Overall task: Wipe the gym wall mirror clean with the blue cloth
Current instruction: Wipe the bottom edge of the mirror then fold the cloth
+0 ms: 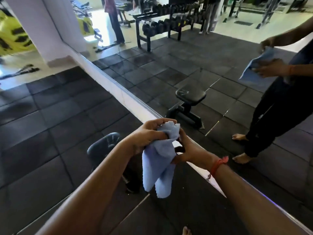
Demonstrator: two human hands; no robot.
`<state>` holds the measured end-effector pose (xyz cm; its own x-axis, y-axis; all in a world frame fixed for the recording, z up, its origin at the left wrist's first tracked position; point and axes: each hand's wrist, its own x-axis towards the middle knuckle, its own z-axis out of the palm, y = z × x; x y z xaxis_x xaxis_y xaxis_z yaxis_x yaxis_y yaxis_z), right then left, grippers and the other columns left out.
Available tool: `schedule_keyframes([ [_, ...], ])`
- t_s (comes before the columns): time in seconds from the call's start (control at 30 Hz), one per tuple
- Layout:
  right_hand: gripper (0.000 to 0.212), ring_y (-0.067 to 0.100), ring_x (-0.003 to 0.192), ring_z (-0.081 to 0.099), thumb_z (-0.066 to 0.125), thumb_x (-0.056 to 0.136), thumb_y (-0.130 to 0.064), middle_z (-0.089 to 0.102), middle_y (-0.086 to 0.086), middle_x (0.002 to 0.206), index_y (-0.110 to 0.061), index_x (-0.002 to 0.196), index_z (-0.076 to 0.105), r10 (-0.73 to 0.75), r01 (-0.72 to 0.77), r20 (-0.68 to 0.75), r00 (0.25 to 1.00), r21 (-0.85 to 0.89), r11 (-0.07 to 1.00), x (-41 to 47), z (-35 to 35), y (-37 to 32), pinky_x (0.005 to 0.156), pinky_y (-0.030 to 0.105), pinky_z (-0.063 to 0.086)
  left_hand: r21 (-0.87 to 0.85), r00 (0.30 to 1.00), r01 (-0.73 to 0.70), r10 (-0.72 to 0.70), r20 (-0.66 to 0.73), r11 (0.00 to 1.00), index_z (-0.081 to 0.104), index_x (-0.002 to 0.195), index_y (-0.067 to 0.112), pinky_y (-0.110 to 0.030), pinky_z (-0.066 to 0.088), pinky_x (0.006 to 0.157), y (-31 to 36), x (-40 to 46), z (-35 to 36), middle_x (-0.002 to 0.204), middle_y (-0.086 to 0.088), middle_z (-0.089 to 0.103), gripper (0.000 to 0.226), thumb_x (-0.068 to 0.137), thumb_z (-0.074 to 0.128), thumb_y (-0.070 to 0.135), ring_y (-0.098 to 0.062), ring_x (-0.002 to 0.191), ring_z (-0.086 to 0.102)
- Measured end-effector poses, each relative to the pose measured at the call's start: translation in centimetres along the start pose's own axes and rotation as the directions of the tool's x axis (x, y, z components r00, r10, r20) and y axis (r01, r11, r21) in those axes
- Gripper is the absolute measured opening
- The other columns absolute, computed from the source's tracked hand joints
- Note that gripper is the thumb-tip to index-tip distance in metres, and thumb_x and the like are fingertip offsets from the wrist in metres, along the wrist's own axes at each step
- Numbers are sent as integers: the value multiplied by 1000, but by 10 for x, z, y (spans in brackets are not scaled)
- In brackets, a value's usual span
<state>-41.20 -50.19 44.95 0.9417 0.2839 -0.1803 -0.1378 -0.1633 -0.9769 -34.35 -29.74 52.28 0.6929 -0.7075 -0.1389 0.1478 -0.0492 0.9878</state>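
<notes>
- Here the blue cloth (159,160) hangs bunched between both hands in front of the body, near the foot of the gym wall mirror (194,65) and not touching the glass.
- The left hand (149,134) has its fingers curled round the cloth's upper end, a crumpled corner poking out above the knuckles.
- The right hand (188,150) pinches the cloth's side edge lower down; two loose folds dangle beneath both grips.
- The step in hand looks like gathering or refolding the cloth before wiping. To do it well, I would fold it into a flat pad that fills one palm, so a broad face meets the glass and no loose tail drags.
- The mirror stands just ahead, above a pale ledge (118,92) that runs diagonally along its bottom edge. It looks hazy in patches, though I cannot tell smears from reflection.
- In the glass appear the person's own legs and cloth, a dumbbell rack (169,22) and a padded bench.
- A black padded seat (103,146) stands on the dark rubber floor tiles (42,133) just beside the left forearm; it may crowd the stance when reaching the lower glass.
- An orange thread band (218,164) circles the right wrist; it seems no hindrance.
</notes>
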Motion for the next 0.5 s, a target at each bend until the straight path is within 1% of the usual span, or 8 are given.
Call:
schedule_keyframes([
  [0.07, 129, 17, 119, 67, 78, 74, 19, 41, 5, 155, -41, 161, 3, 70, -80, 99, 993, 98, 992, 19, -11, 1, 73, 30, 59, -13, 1000, -20, 20, -8, 1000, 60, 138, 9, -35, 57, 92, 11, -3, -6, 121, -21, 69, 60, 79, 66, 1, -28, 105, 67],
  [0.13, 133, 23, 123, 64, 84, 68, 8, 38, 2, 159, -49, 159, 6, 148, -177, 157, 977, 188, 966, 32, -20, 4, 73, 36, 60, -38, 998, -44, 43, -44, 998, 58, 140, 9, -34, 56, 89, 24, -6, -11, 115, -18, 68, 61, 80, 63, -2, -28, 100, 65],
  [0.17, 129, 25, 123, 63, 83, 66, 2, 39, -1, 158, -47, 159, 10, 185, -226, 175, 967, 254, 940, 35, -22, 6, 74, 38, 60, -49, 996, -66, 63, -56, 997, 57, 141, 9, -35, 55, 90, 29, -8, -12, 114, -16, 67, 61, 81, 62, -2, -27, 101, 64],
  [0.23, 106, 23, 120, 63, 78, 72, -4, 51, -4, 149, -42, 155, 24, 198, -280, 262, 944, 327, 902, 45, -19, 8, 86, 45, 56, -69, 989, -123, 116, -97, 990, 56, 143, 10, -37, 52, 95, 39, -11, -17, 117, -12, 66, 59, 85, 61, 0, -26, 105, 63],
  [0.3, 85, 17, 118, 64, 74, 84, -10, 60, -6, 143, -40, 153, 35, 173, -277, 332, 927, 298, 914, 59, -10, 10, 93, 49, 47, -137, 970, -186, 160, -182, 973, 56, 144, 13, -33, 54, 91, 46, -14, -23, 119, -11, 66, 56, 89, 59, 3, -22, 102, 64],
  [0.37, 60, 19, 120, 64, 74, 90, -15, 65, 0, 138, -31, 144, 53, 146, -273, 380, 913, 304, 913, 74, 0, 8, 100, 51, 45, -224, 933, -254, 177, -313, 941, 55, 145, 15, -29, 55, 89, 48, -16, -31, 122, -12, 64, 55, 91, 60, 8, -21, 102, 64],
  [0.43, 41, 26, 117, 62, 78, 84, -20, 69, 9, 124, -20, 125, 70, 106, -300, 419, 902, 428, 853, 85, 7, 3, 109, 57, 41, -280, 877, -292, 140, -459, 915, 55, 143, 16, -29, 56, 88, 44, -20, -41, 125, -10, 65, 50, 94, 62, 14, -19, 104, 65],
  [0.5, 26, 26, 107, 64, 77, 81, -23, 70, 8, 109, -19, 107, 74, 53, -311, 425, 904, 565, 764, 93, 9, 0, 108, 54, 41, -308, 826, -218, 8, -563, 926, 58, 137, 14, -30, 58, 85, 27, -26, -49, 120, -9, 68, 44, 94, 66, 21, -18, 99, 69],
])
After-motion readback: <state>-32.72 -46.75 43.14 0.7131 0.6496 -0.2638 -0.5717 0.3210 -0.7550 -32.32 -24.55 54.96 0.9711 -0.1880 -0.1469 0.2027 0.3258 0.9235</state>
